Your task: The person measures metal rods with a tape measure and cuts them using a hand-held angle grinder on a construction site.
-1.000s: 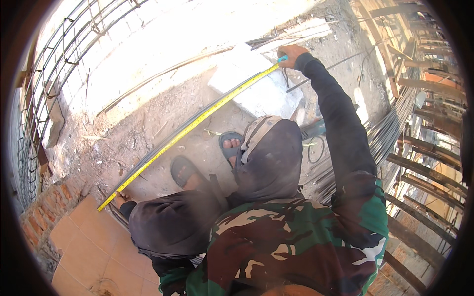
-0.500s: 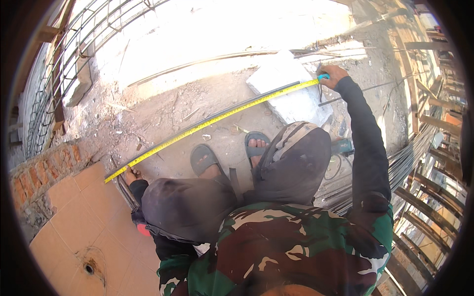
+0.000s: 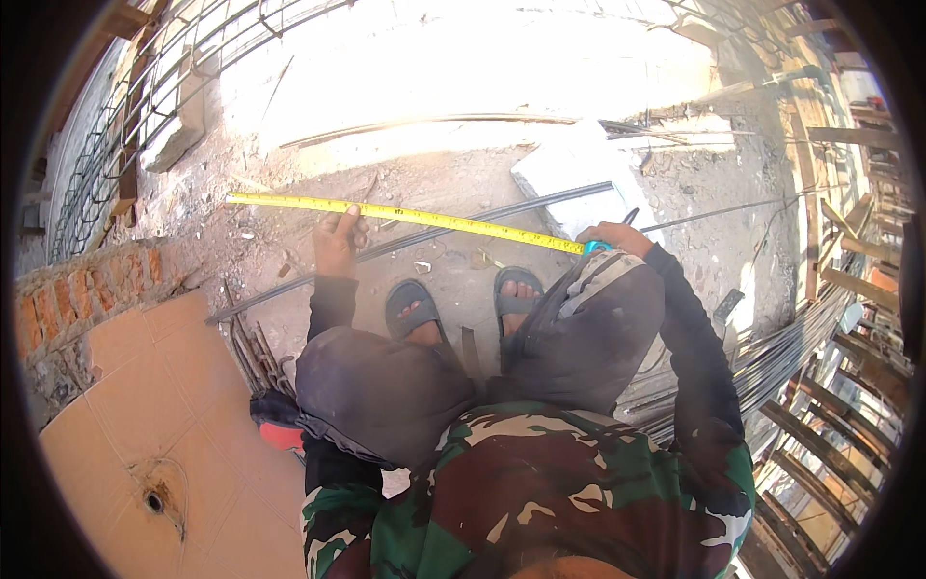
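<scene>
A yellow tape measure (image 3: 463, 224) is stretched across in front of my knees, its blade running from the far left to a turquoise case. My right hand (image 3: 615, 237) is closed around that case, near my right knee. A short dark stick-like thing (image 3: 632, 215) pokes up by its fingers; its kind is unclear. My left hand (image 3: 340, 236) pinches the blade partway along, and the free end reaches beyond it to the left. Beneath the tape lie thin dark steel bars (image 3: 405, 241), slanting from the tiles up to a pale white slab (image 3: 569, 207).
Orange floor tiles (image 3: 154, 386) with a drain hole and a broken brick edge (image 3: 87, 289) lie left. A rebar cage (image 3: 145, 106) stands far left. Bundled steel rods (image 3: 772, 357) and wooden planks (image 3: 830, 434) fill the right. My sandalled feet (image 3: 415, 314) are between the knees.
The tape has lifted off the steel bars and swung, its left end going farther away and its case coming nearer me. My left hand has moved up and right from the bars' end onto the blade.
</scene>
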The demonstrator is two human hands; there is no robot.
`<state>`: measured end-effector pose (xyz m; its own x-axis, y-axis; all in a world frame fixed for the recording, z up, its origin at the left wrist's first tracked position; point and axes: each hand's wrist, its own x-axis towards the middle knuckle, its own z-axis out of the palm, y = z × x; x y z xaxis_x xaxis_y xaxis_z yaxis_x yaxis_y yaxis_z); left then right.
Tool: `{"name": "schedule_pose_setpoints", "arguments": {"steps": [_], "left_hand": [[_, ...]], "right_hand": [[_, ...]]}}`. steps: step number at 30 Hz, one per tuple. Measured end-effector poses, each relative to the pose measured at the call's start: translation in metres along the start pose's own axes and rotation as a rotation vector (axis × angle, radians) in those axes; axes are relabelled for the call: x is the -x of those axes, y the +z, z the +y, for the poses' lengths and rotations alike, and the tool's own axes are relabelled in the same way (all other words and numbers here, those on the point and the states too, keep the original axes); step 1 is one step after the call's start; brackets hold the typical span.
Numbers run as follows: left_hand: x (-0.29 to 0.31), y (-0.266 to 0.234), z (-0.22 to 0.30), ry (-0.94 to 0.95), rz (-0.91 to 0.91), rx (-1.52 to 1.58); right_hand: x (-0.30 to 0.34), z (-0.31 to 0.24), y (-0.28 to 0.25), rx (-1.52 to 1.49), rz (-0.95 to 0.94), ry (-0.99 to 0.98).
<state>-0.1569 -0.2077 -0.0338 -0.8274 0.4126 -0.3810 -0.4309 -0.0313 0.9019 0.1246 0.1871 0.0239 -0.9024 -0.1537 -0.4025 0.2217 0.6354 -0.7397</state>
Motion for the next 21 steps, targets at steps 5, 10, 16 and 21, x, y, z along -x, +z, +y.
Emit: {"name": "schedule_pose_setpoints", "arguments": {"steps": [5,10,16,21], "left_hand": [[-0.005,0.081,-0.001,-0.058,-0.763,-0.484],[-0.041,0.063,0.002,-0.023,-0.773,-0.901],[-0.107,0.102,0.005,0.821,-0.527,-1.349],[-0.168,0.145,-0.031,1.220,-0.453,-1.960]], "right_hand": [[0.067,-0.013,0.033,-0.272,0.219,0.271],[0.164,0.052,0.163,-0.183,0.608,0.451],[0.244,0.039,0.326,-0.390,0.753,1.168],[0.236,0.015,0.379,-0.429,0.819,1.348]]}}
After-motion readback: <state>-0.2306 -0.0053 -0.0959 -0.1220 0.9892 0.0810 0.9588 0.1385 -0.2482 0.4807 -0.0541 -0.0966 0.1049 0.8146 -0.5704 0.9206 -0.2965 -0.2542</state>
